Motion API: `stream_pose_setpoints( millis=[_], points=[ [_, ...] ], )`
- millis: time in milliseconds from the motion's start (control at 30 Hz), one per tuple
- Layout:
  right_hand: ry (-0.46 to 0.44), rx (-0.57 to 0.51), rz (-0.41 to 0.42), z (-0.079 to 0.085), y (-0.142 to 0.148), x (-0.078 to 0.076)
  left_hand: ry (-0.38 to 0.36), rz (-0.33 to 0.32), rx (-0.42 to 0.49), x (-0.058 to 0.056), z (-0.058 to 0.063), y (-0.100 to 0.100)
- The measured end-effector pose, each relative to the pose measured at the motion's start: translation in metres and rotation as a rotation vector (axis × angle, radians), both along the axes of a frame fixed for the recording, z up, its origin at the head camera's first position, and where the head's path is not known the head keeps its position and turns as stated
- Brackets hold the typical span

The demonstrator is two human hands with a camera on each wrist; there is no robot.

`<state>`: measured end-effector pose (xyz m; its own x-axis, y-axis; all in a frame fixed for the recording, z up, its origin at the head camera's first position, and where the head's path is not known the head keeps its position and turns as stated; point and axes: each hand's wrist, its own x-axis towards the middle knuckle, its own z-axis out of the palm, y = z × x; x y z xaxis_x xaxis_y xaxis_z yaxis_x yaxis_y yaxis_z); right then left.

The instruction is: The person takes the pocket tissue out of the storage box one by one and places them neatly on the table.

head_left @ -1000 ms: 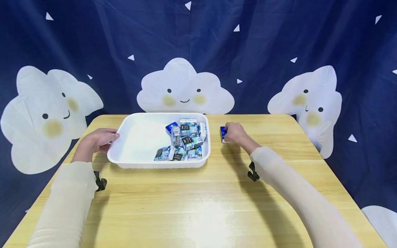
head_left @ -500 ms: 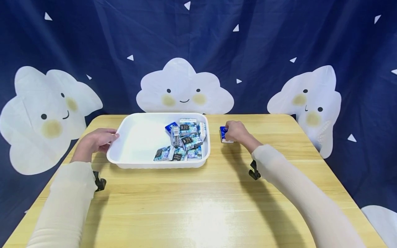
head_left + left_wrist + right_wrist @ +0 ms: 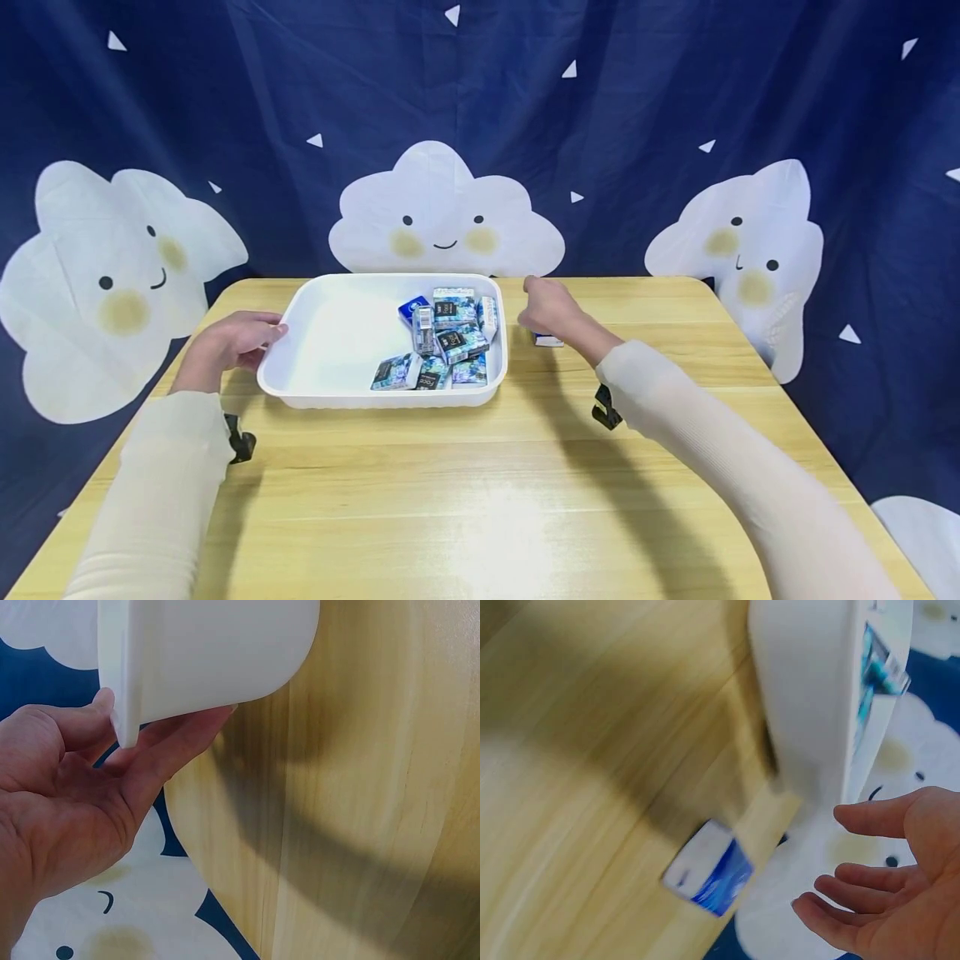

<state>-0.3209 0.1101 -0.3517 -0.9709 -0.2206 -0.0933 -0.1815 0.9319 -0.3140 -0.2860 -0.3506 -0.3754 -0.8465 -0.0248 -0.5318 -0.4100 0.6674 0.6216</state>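
Note:
My left hand (image 3: 234,340) grips the left end of a white plastic tray (image 3: 382,401). In the left wrist view its thumb lies on the rim and its fingers reach under the tray wall (image 3: 217,660). My right hand (image 3: 551,308) is raised beside the tray's right end. In the right wrist view that hand (image 3: 889,877) holds nothing, and a gap separates its thumb from its fingers. A blue-and-white tissue pack (image 3: 711,868) lies on the table, apart from the fingers; the hand mostly hides this pack (image 3: 549,341) in the head view.
Several blue-patterned tissue packs (image 3: 462,342) lie heaped in the tray's right half, with a plain blue pack (image 3: 412,309) among them. The wooden table (image 3: 420,483) extends toward the person. A dark blue cloud-print curtain (image 3: 600,125) hangs behind the far edge.
My right hand has let go of the blue-and-white tissue pack and moved up and left, toward the tray. The pack stays on the table. My left hand keeps its hold on the tray.

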Motion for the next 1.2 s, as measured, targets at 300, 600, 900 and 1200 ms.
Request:
stream_pose_setpoints(
  millis=[300, 600, 900, 1200],
  points=[
    [0.032, -0.002, 0.074, 0.015, -0.042, 0.019, 0.0, -0.003, -0.002, -0.001, -0.002, -0.001],
    [0.059, 0.05, 0.215, 0.024, -0.079, 0.035, 0.008, -0.021, 0.006, -0.003, -0.003, -0.002],
    [0.072, 0.04, 0.333, 0.022, -0.11, 0.046, 0.009, -0.029, 0.011, -0.003, -0.003, -0.004],
    [0.035, 0.056, 0.394, 0.017, -0.136, 0.061, 0.003, -0.037, 0.019, -0.003, -0.002, -0.004]
  ],
)
